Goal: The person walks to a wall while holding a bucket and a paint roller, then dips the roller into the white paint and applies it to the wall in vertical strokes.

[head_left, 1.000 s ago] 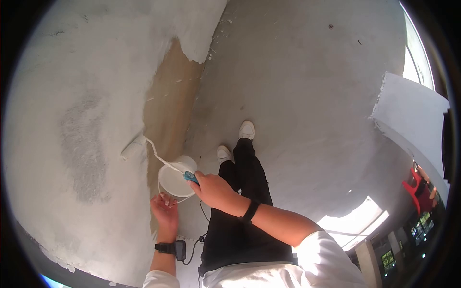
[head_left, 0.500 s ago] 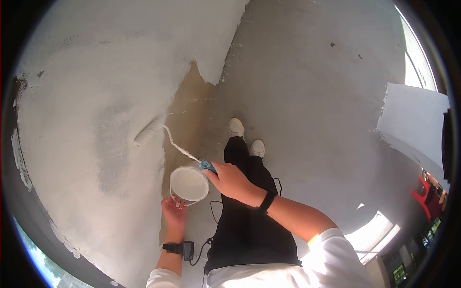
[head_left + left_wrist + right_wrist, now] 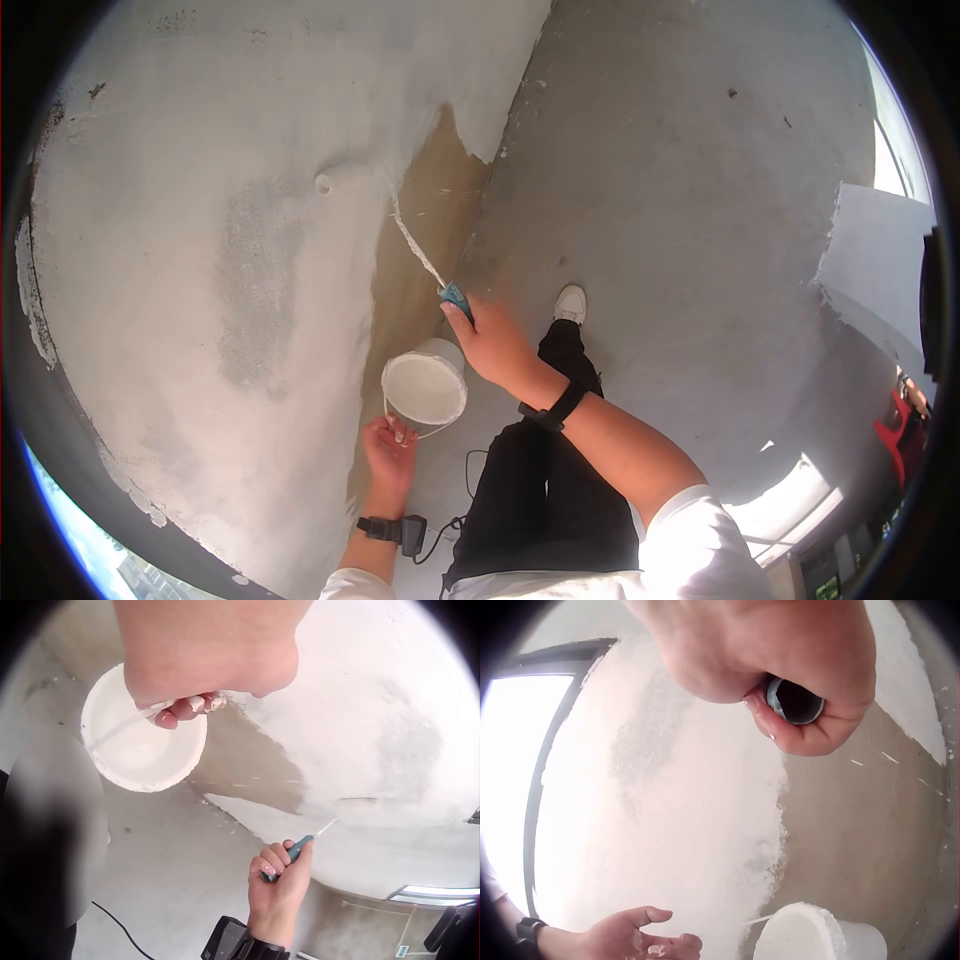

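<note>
Here, a whitish wall point(image 3: 150, 300), marked by a grey patch point(image 3: 258, 285) and a bare brown strip point(image 3: 425, 205), meets a grey, partly sunlit floor point(image 3: 680, 250). The right hand point(image 3: 495, 342) grips the blue handle point(image 3: 456, 299) of a roller, its head point(image 3: 350, 178) at the wall; the left hand's point(image 3: 391, 452) curled fingers hold the white bucket point(image 3: 442, 348) by its handle near the strip.

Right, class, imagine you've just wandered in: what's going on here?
A person stands beside a wall with a paint roller and a bucket. The right hand grips the roller by its blue-green handle, its head at or very near the wall's white part. The left hand holds the bucket by its thin carrying loop; how full it is is hard to tell. A brown patch low on the wall is not yet white.
</note>
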Action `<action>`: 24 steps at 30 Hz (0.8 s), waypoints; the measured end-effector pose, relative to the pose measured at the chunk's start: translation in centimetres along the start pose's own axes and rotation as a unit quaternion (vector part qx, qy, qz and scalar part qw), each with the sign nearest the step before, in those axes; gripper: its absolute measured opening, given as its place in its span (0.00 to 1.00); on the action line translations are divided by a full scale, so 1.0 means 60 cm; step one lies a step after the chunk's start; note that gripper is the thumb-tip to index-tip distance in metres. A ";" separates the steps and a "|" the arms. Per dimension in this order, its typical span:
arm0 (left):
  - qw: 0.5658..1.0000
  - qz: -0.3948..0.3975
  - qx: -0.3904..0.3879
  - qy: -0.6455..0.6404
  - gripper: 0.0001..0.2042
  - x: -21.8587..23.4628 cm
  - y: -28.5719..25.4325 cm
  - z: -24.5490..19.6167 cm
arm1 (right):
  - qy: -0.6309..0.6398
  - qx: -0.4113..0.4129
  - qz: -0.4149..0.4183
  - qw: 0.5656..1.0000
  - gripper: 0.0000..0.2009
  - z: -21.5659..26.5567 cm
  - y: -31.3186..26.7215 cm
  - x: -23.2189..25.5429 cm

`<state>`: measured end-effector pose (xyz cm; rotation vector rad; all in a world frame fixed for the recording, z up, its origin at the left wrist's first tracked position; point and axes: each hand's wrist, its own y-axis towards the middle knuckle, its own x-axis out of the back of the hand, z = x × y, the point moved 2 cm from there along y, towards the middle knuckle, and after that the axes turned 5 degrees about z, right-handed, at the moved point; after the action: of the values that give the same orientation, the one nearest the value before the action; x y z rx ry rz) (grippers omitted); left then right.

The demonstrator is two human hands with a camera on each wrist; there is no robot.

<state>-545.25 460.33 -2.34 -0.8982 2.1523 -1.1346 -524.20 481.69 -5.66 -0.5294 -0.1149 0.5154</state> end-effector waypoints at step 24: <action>0.998 0.009 0.053 -0.013 0.10 0.146 -0.011 0.094 | 0.093 0.042 -0.071 0.992 0.24 -0.028 0.046 0.033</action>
<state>-546.55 450.60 -5.94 -0.8402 2.0557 -1.2094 -523.32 483.95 -8.59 -0.4809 0.0464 0.3298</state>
